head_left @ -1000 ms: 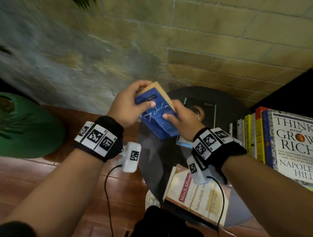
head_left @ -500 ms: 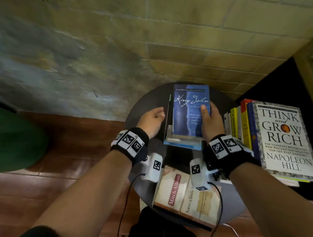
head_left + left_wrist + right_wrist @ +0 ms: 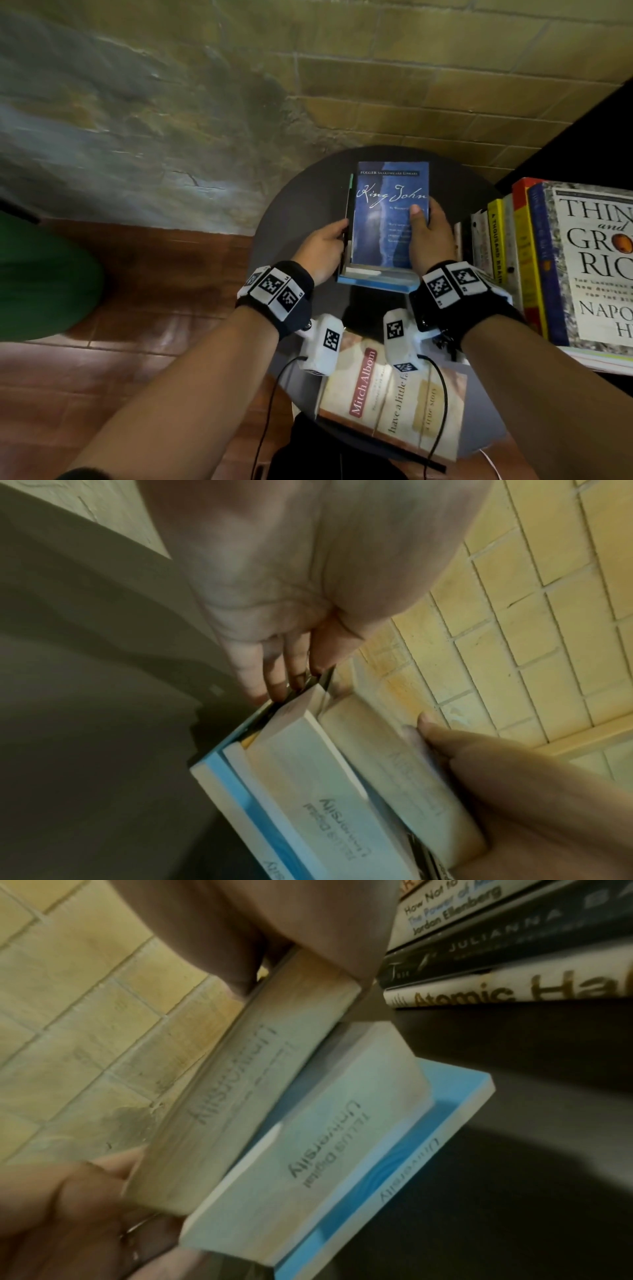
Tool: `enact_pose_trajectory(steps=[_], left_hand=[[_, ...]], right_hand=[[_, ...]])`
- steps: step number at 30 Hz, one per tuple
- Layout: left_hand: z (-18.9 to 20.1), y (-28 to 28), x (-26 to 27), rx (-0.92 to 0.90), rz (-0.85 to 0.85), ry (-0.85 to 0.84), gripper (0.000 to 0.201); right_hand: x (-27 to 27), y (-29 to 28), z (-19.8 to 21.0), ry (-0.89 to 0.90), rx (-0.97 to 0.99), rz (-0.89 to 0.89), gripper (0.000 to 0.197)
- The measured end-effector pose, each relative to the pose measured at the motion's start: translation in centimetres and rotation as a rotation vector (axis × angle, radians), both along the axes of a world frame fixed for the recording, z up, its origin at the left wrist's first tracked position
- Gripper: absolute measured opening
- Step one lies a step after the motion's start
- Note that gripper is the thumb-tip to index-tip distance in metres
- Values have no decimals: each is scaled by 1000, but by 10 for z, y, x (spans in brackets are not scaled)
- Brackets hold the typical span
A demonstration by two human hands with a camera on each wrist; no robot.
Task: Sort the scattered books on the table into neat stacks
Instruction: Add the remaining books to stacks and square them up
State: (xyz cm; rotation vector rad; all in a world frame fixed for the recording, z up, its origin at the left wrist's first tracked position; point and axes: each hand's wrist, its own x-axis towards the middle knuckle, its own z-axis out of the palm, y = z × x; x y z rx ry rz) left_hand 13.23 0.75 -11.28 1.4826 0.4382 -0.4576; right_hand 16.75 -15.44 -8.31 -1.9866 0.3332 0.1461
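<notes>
A blue "King John" book point(image 3: 387, 219) lies on top of a small stack point(image 3: 373, 282) at the back of the round dark table point(image 3: 301, 205). My right hand point(image 3: 428, 240) grips its right edge, thumb on the cover. My left hand point(image 3: 325, 246) presses straight fingers point(image 3: 274, 674) against the stack's left side. The wrist views show the top book's yellowed page edge point(image 3: 240, 1083) above a white book and a light-blue book point(image 3: 394, 1150). A beige Mitch Albom book point(image 3: 390, 394) lies alone near the table's front edge, partly under my wrist cameras.
A row of upright books point(image 3: 496, 240) stands at the table's right, with "Think and Grow Rich" point(image 3: 599, 267) facing me. Spines such as "Atomic Habits" point(image 3: 479, 993) sit close to my right hand. A brick wall is behind, and a green object point(image 3: 41, 281) is on the floor to the left.
The blue book went from being held in the air by both hands to lying on the stack. My left hand has since moved right against the stack's side.
</notes>
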Motion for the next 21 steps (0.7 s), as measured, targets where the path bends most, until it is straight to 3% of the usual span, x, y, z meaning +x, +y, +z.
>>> enact_pose_trajectory(steps=[6, 10, 13, 17, 21], left_hand=[[-1, 5, -16, -55, 27, -21, 48], [-6, 7, -23, -66, -151, -41, 48], [-5, 9, -26, 81, -335, -125, 68], [-9, 5, -29, 313, -430, -194, 100], [-17, 8, -28, 436, -378, -218, 80]], right_hand=[[0, -3, -13, 22, -119, 44, 38], [-4, -9, -12, 84, -297, 69, 38], [-6, -11, -12, 137, -135, 80, 37], [-10, -11, -13, 249, 66, 81, 40], [-10, -12, -15, 293, 87, 67, 39]])
